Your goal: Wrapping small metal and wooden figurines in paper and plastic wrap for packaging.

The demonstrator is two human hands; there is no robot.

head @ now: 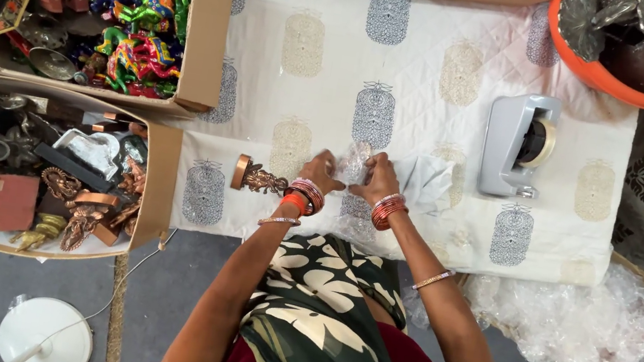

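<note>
Hands, left hand (322, 172) and right hand (378, 179), pinch clear wrap (357, 161) between copper figurine (258, 178) and grey tape dispenser (520, 144).

Table (443, 71) lying under a white quilted cloth (325, 104) printed with grey and beige motifs. Grey tape dispenser (517, 143) sitting right of centre on the cloth. Small copper-coloured figurine (258, 177) lying on its side near the front edge, left of centre. Clear plastic wrap (357, 163) and a pale folded sheet (430, 181) resting mid-cloth. Two open cardboard boxes (206, 33) of figurines sitting at the left end. Orange tub (605, 79) sitting at the far right corner. Crumpled clear plastic (575, 324) spilling over the front right edge.
</note>
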